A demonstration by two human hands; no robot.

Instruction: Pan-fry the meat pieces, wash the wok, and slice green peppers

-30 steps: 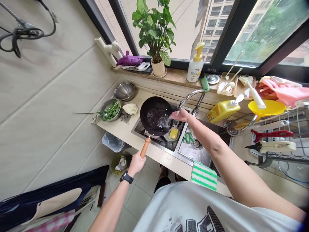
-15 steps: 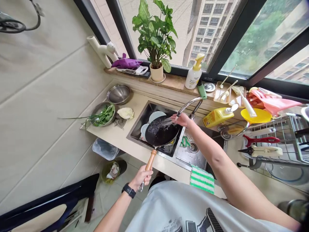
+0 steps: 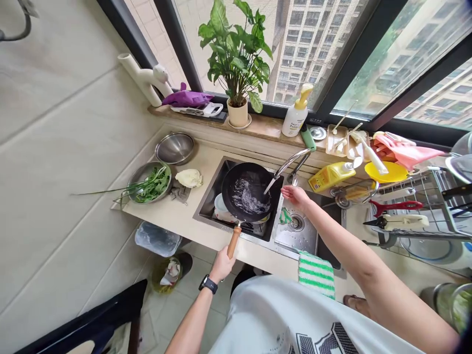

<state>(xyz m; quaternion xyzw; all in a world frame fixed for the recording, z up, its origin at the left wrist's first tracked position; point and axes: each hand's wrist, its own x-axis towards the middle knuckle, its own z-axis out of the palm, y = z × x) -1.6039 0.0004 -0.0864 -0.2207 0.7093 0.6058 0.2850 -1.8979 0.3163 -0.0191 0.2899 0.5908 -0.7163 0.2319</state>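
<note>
In the head view my left hand (image 3: 222, 264) is wrapped around the wooden handle (image 3: 234, 240) of a black frying pan (image 3: 239, 179). The pan is held over the left sink basin (image 3: 206, 201), and bubbly water lies in it. Above its right side comes the spout of a chrome faucet (image 3: 291, 161). My right hand (image 3: 296, 195) is open and empty, fingers stretched toward the spout, just right of the pan's rim. Under the pan, a pale bowl (image 3: 220, 204) partly shows in the basin.
Left on the counter are a bowl of greens (image 3: 151, 183), a steel bowl (image 3: 175, 148) and a cabbage piece (image 3: 189, 178). A striped cloth (image 3: 316, 275) hangs at the front edge. A yellow bottle (image 3: 330, 176) and a dish rack (image 3: 438, 196) stand right. A potted plant (image 3: 238, 113) is on the sill.
My right hand has drawn back right, out of the water stream. The pan has come up and levelled under the spout, with water now pooled in it.
</note>
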